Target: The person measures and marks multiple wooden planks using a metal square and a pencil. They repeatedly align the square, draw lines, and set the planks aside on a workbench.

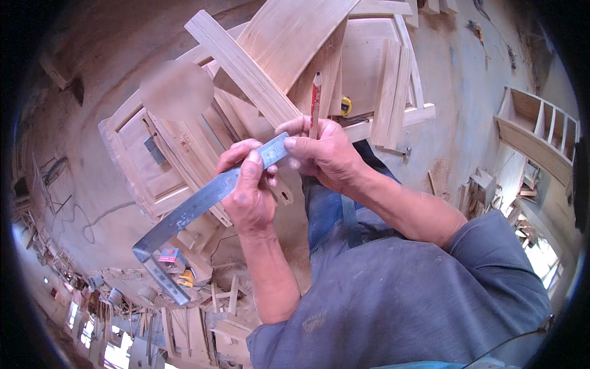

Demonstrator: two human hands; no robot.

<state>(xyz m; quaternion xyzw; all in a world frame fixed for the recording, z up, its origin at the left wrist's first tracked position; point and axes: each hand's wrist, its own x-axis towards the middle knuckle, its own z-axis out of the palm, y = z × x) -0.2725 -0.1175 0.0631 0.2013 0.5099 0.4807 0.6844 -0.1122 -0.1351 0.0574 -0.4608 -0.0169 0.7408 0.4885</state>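
A grey steel carpenter's square [190, 206], shaped like an L, is held up in front of me. My left hand [249, 200] is closed round its long arm near the upper end, thumb on the flat face. My right hand [329, 154] pinches the tip of that end between thumb and fingers. A red carpenter's pencil [316, 101] stands up from the fingers of this same hand, its dark point upward. From its bend at lower left, the square's short arm hangs down toward the right. Just beyond my hands lies a pale wooden rail [243, 67].
Framed wooden panels [166, 181] and a wide board [295, 37] lie ahead, with loose strips [390, 92] on top. A yellow tape measure [346, 106] and a dark block [155, 150] rest among them. A wooden shelf unit [534, 132] stands at right; a small box [172, 259] is lower left.
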